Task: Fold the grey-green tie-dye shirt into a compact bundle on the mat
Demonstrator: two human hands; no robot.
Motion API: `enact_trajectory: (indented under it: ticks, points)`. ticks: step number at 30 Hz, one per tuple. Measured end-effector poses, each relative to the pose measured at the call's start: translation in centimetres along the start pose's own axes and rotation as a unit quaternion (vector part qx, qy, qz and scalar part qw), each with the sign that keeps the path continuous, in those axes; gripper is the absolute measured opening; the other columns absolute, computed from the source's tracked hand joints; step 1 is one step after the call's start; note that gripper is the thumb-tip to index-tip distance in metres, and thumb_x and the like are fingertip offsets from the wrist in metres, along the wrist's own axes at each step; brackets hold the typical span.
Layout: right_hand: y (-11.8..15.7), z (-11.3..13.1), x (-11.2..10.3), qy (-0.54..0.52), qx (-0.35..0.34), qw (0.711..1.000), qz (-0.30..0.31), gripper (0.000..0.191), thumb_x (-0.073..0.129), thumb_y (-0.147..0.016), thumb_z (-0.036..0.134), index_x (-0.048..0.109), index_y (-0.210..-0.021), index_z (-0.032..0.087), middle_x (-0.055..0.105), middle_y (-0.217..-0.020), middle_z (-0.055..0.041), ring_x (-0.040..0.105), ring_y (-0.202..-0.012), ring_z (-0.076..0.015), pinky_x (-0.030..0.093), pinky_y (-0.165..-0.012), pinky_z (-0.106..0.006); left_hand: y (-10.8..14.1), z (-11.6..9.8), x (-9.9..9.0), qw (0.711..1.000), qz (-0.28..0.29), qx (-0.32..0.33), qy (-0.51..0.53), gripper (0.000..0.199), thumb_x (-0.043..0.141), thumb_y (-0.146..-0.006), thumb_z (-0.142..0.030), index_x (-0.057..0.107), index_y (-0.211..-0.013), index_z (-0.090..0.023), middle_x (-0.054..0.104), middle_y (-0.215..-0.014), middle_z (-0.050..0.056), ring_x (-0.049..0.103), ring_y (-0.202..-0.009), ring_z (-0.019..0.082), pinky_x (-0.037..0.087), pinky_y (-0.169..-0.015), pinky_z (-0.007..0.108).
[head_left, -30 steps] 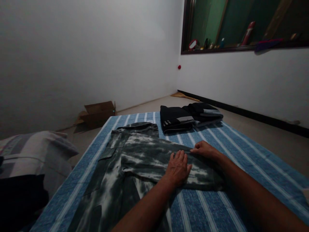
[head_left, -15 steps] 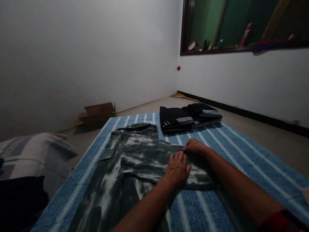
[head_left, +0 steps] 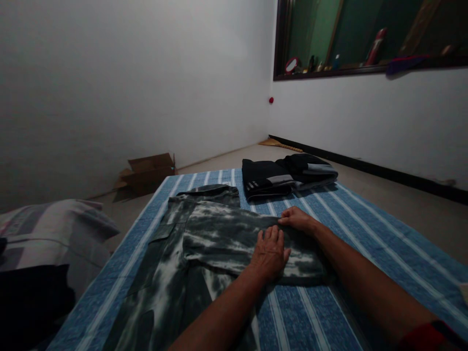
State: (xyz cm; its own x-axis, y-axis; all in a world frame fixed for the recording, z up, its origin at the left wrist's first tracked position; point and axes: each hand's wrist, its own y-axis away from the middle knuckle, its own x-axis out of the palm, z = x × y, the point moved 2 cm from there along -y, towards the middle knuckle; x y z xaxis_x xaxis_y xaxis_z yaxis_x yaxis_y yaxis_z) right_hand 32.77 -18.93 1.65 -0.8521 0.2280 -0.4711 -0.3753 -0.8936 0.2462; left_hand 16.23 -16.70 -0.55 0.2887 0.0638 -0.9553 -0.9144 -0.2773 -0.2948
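Note:
A grey-green and white tie-dyed garment (head_left: 215,229) lies spread on a blue striped cloth (head_left: 365,234), one part of it laid across to the right. My left hand (head_left: 269,253) rests on that part, fingers apart and pressed down flat. Beyond it, at the upper edge of the same part, my right hand (head_left: 298,219) pinches the fabric between its fingers. Folded dark clothes (head_left: 266,178) with grey patches sit at the far side of the cloth, past my hands.
An open cardboard box (head_left: 148,175) stands on the floor at the far left. Light fabric (head_left: 62,229) and a dark cloth (head_left: 32,302) are at the left edge. A broom (head_left: 278,144) lies in the corner, below a window sill (head_left: 347,72) with small items.
The view has shifted very slightly. My right hand has moved a little along the fabric's upper edge; my left hand stays in nearly the same place on the garment.

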Motion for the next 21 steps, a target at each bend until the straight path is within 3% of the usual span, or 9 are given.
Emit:
enact_trajectory:
  ticks: [7,14,21]
  points:
    - [0.06,0.08,-0.08,-0.072,0.035,0.996,0.024,0.02,0.07,-0.056,0.024,0.054,-0.066,0.017,0.052,-0.053,0.0059,0.043,-0.049,-0.0079,0.035,-0.048,-0.021,-0.23,-0.12,-0.61,1.0,0.001,-0.001,0.01,0.048,0.056,-0.088,-0.041,0.051,-0.125,-0.011,0.055,-0.128,0.016,0.049,-0.119,0.03,0.04,-0.1,0.05]
    - [-0.14,-0.16,0.23,-0.079,0.058,0.995,0.004,0.018,0.064,-0.054,0.012,0.057,-0.071,0.017,0.055,-0.054,0.0056,0.049,-0.049,-0.01,0.039,-0.049,-0.022,-0.17,-0.19,-0.44,1.0,0.014,0.003,0.02,0.045,0.052,-0.091,-0.04,0.051,-0.125,-0.011,0.055,-0.129,0.017,0.049,-0.121,0.03,0.039,-0.1,0.054]
    - [-0.56,-0.47,0.1,-0.019,0.03,0.998,-0.044,0.016,0.066,-0.053,0.01,0.057,-0.065,0.017,0.051,-0.053,0.008,0.044,-0.051,-0.0083,0.034,-0.05,-0.02,0.02,0.0,-0.18,0.998,0.018,0.014,0.058,0.04,0.048,-0.094,-0.036,0.049,-0.129,-0.017,0.052,-0.137,0.013,0.046,-0.127,0.029,0.035,-0.103,0.06]
